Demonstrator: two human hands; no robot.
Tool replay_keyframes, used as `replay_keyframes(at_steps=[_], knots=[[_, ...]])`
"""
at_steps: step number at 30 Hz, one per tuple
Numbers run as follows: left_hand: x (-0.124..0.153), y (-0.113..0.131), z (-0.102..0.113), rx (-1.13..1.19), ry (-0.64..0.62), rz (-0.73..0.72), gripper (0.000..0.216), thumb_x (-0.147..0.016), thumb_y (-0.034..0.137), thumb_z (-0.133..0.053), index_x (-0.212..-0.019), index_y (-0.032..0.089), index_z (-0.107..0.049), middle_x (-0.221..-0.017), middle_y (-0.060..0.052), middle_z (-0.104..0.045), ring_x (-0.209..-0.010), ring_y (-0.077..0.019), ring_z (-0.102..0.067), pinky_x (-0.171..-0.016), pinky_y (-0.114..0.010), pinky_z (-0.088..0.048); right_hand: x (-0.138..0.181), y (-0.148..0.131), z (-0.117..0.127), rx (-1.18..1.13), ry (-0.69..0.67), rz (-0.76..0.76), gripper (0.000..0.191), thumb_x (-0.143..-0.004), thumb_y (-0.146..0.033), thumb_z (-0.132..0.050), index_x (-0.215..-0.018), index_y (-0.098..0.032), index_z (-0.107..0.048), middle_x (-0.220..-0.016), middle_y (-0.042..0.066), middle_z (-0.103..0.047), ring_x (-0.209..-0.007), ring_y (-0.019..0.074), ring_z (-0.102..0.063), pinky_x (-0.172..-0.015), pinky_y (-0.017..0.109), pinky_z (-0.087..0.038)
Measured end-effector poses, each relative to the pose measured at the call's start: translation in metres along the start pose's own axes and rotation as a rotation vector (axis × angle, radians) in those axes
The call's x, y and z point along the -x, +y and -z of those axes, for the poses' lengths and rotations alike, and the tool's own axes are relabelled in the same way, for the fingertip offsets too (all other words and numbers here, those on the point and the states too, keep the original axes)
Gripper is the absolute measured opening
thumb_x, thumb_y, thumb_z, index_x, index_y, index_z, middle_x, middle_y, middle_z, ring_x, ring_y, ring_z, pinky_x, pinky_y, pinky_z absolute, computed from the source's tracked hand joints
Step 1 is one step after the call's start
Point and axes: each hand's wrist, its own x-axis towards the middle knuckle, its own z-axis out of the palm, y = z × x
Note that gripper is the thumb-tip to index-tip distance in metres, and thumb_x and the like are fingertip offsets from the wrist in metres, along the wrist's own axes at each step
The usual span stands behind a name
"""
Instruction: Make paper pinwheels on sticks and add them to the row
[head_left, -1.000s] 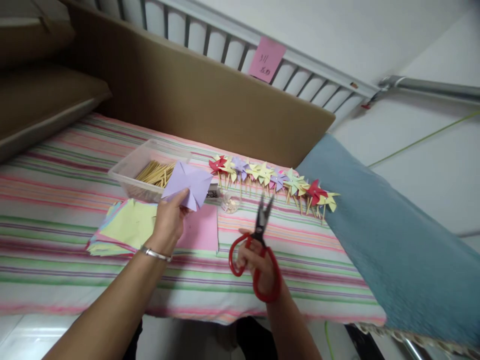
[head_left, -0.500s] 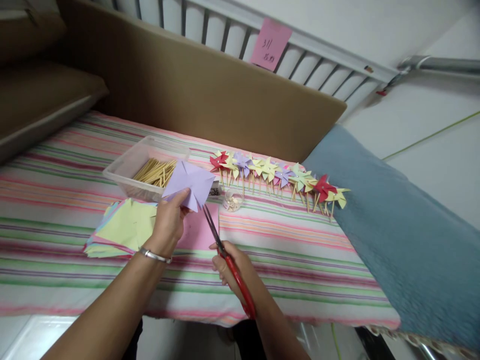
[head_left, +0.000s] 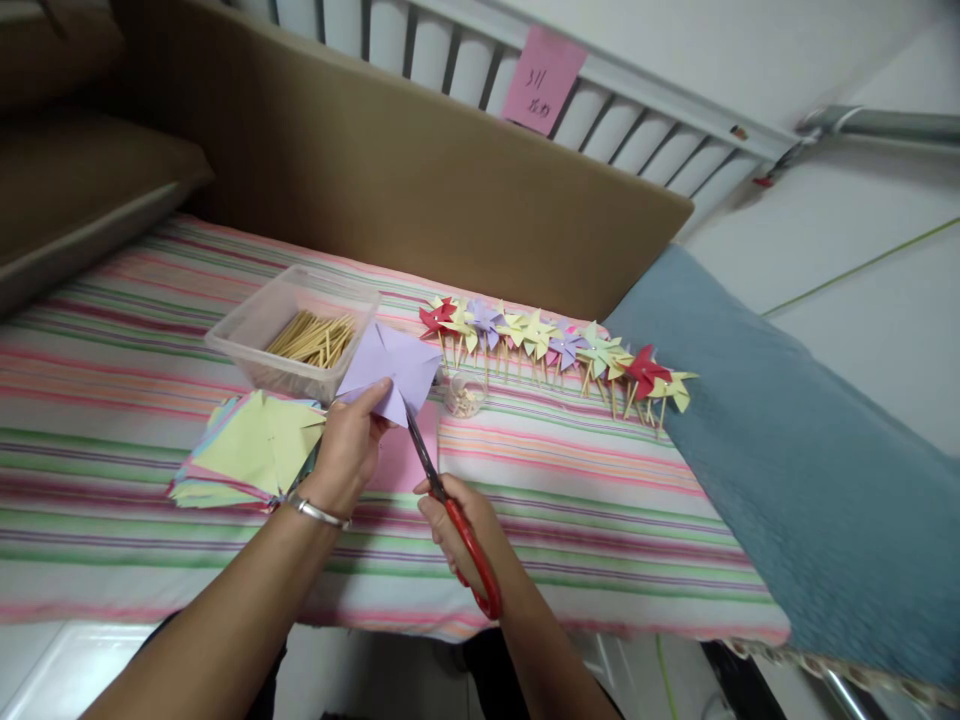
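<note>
My left hand (head_left: 351,438) pinches a square of purple paper (head_left: 397,365) by its lower edge, thumb on top. Slits run inward from the paper's corners. In my right hand (head_left: 457,525) are red-handled scissors (head_left: 474,560), whose dark blades point up and away from me. The blade tips meet the paper's lower edge, just right of my left thumb. Under the paper lies a pink sheet (head_left: 409,455). Left of my left hand is a stack of coloured paper squares (head_left: 259,445), a yellow one on top.
Behind the purple paper stands a clear plastic box (head_left: 247,340) of wooden sticks (head_left: 315,338). A small round clear tub (head_left: 465,397) holds tiny pale pieces. Several finished paper pinwheels (head_left: 540,338) line the back of the striped cloth (head_left: 570,560), before a brown board (head_left: 420,170).
The purple paper and my left hand have shifted slightly right. The scissor tips, beside the edge before, now overlap the paper, and the blades look closer together.
</note>
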Motion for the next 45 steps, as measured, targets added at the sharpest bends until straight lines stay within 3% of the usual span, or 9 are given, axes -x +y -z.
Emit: replay_keyframes(at_steps=[17, 31, 38, 45], knots=[[0.003, 0.001, -0.001, 0.045, -0.016, 0.066, 0.024, -0.061, 0.016, -0.077, -0.083, 0.014, -0.068, -0.08, -0.001, -0.071, -0.066, -0.0134, -0.064, -0.062, -0.026, -0.054, -0.009, 0.008, -0.001, -0.012, -0.015, 0.074, 0.024, -0.079, -0.038, -0.058, -0.092, -0.018, -0.06, -0.053, -0.006, -0.043, -0.045, 0.0067, -0.037, -0.041, 0.018, -0.029], [0.005, 0.002, -0.002, 0.037, -0.004, 0.08, 0.026, -0.059, 0.016, -0.078, -0.083, 0.013, -0.069, -0.076, -0.002, -0.071, -0.064, -0.0133, -0.063, -0.06, -0.026, -0.054, -0.011, 0.004, 0.0, -0.029, -0.032, 0.074, 0.021, -0.078, -0.038, -0.059, -0.083, -0.018, -0.059, -0.052, -0.006, -0.043, -0.045, 0.0068, -0.038, -0.042, 0.018, -0.031], [0.004, 0.001, -0.001, 0.043, 0.01, 0.074, 0.024, -0.059, 0.015, -0.077, -0.081, 0.015, -0.068, -0.079, -0.001, -0.071, -0.065, -0.0137, -0.064, -0.061, -0.026, -0.053, -0.011, 0.005, -0.001, -0.028, -0.043, 0.016, 0.021, -0.079, -0.04, -0.056, -0.082, -0.019, -0.057, -0.048, -0.008, -0.039, -0.038, 0.0057, -0.033, -0.035, 0.017, -0.027], [0.003, 0.006, -0.003, 0.005, 0.022, 0.006, 0.026, -0.059, 0.017, -0.077, -0.083, 0.015, -0.069, -0.084, -0.002, -0.071, -0.069, -0.0142, -0.064, -0.061, -0.025, -0.051, -0.012, 0.006, 0.002, 0.144, -0.032, 0.056, 0.015, -0.075, -0.031, -0.059, -0.084, -0.019, -0.061, -0.054, -0.006, -0.046, -0.044, 0.0075, -0.041, -0.041, 0.018, -0.034]])
